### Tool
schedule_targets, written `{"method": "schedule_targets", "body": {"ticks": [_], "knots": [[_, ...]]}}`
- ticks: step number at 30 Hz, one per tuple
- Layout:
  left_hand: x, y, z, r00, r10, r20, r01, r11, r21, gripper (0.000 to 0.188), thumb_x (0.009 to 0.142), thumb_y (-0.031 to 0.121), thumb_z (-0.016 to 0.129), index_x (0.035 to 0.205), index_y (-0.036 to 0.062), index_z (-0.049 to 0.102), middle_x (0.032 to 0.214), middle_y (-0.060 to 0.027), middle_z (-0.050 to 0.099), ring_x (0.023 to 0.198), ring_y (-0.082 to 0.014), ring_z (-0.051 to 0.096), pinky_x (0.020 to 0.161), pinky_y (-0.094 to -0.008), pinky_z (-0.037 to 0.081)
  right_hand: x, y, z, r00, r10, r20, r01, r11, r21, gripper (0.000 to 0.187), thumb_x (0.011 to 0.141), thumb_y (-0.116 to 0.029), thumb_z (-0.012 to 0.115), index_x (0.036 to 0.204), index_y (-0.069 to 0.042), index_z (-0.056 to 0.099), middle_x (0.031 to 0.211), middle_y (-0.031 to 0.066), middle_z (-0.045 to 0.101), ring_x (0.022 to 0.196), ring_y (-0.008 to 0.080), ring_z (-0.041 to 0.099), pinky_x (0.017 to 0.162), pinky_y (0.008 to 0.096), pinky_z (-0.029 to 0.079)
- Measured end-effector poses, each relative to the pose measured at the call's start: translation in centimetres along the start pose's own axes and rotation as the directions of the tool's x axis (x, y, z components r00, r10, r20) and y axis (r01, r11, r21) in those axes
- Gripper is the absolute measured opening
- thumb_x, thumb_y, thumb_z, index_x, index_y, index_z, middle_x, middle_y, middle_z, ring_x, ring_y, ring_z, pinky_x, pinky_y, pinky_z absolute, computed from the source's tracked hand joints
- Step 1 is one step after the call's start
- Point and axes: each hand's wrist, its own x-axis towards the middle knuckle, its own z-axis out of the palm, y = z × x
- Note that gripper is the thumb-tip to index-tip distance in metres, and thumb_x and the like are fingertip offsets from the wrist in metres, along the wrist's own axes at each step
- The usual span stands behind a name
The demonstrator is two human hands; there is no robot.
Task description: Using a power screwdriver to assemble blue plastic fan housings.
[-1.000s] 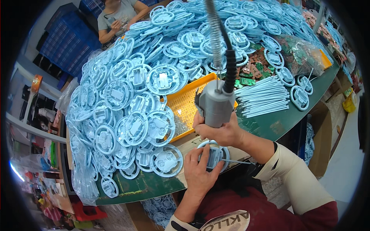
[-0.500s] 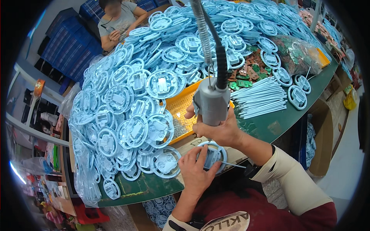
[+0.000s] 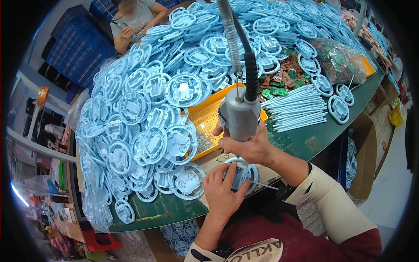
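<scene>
My right hand (image 3: pixel 255 147) is wrapped round a grey electric screwdriver (image 3: pixel 241 117), which hangs upright from a coiled spring and a black cable. Under the tool, near the table's front edge, lies a light-blue round plastic housing (image 3: pixel 241 175). My left hand (image 3: pixel 221 188) presses on its left side, fingers over the rim and the thumb across its lower part. A thin light-blue rod (image 3: pixel 264 186) sticks out of the housing to the right. The screwdriver's tip points down at the housing's top edge; whether it touches a screw is too small to tell.
A yellow tray (image 3: pixel 208 114) with small metal screws stands behind my hands. Light-blue housings (image 3: pixel 183 89) are heaped at left and back. Right of the tool lie rods (image 3: pixel 297 109), circuit boards (image 3: pixel 283 78) and a clear bag (image 3: pixel 338 61). Another person (image 3: pixel 133 24) sits across the table.
My hands, the screwdriver and the housing keep nearly the same places, with the view shifted slightly. The person across the table has moved a hand a little.
</scene>
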Motion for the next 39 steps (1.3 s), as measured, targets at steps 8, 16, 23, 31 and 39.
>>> {"method": "schedule_targets", "body": {"ticks": [8, 16, 23, 31, 39], "knots": [[0.1, 0.2, 0.2, 1.0, -0.017, 0.019, 0.017, 1.0, -0.008, 0.055, 0.065, 0.029, 0.076, 0.113, 0.0052, 0.06, 0.107, -0.0076, 0.056, 0.103, -0.0256, 0.053, 0.087, -0.04, 0.036, -0.3, 0.7, -0.3, 0.992, -0.114, 0.048, 0.116, 0.992, -0.056, 0.022, 0.073, -0.011, 0.069, 0.092, -0.001, 0.063, 0.083, 0.0038, 0.066, 0.075, 0.0095, 0.063, 0.068, 0.0254, 0.051], [0.1, -0.2, -0.1, 1.0, 0.015, -0.008, -0.015, 1.0, 0.027, 0.057, 0.063, 0.029, 0.078, 0.113, 0.0062, 0.061, 0.109, -0.0088, 0.057, 0.101, -0.0262, 0.054, 0.085, -0.0392, 0.036, 0.7, -3.9, -0.9, 0.998, 0.009, 0.059, -0.017, 0.992, 0.121, 0.026, 0.074, 0.002, 0.062, 0.099, 0.001, 0.057, 0.087, 0.0081, 0.06, 0.061, 0.0072, 0.057, 0.052, 0.0204, 0.046], [0.8, -0.5, -0.3, 0.997, -0.062, 0.035, 0.063, 0.997, -0.049, 0.049, 0.066, 0.028, 0.077, 0.107, 0.0048, 0.063, 0.109, -0.0096, 0.059, 0.101, -0.0274, 0.054, 0.086, -0.0407, 0.038, 0.2, -1.3, -1.3, 0.98, -0.197, -0.019, 0.195, 0.978, -0.068, 0.034, 0.074, -0.007, 0.07, 0.105, 0.001, 0.059, 0.09, 0.0028, 0.063, 0.074, 0.0057, 0.057, 0.065, 0.0223, 0.048], [2.1, 0.4, -1.2, 0.983, -0.135, 0.124, 0.132, 0.991, 0.036, 0.061, 0.064, 0.031, 0.078, 0.113, 0.0004, 0.056, 0.113, -0.0166, 0.055, 0.104, -0.0338, 0.051, 0.088, -0.0425, 0.04, -0.1, -2.6, -1.0, 0.995, -0.076, -0.068, 0.083, 0.991, 0.108, 0.026, 0.075, -0.008, 0.069, 0.097, 0.001, 0.061, 0.089, 0.0033, 0.062, 0.08, 0.0076, 0.058, 0.07, 0.024, 0.048], [0.6, 0.1, 0.6, 0.983, -0.104, 0.149, 0.094, 0.993, 0.071, 0.069, 0.066, 0.037, 0.075, 0.12, 0.0009, 0.053, 0.121, -0.0145, 0.048, 0.108, -0.0325, 0.045, 0.092, -0.0429, 0.033, 0.2, -0.7, 0.2, 0.998, -0.057, -0.032, 0.059, 0.996, 0.06, 0.024, 0.074, -0.006, 0.067, 0.096, -0.001, 0.061, 0.088, 0.0014, 0.062, 0.078, 0.0061, 0.057, 0.069, 0.023, 0.047]]}}
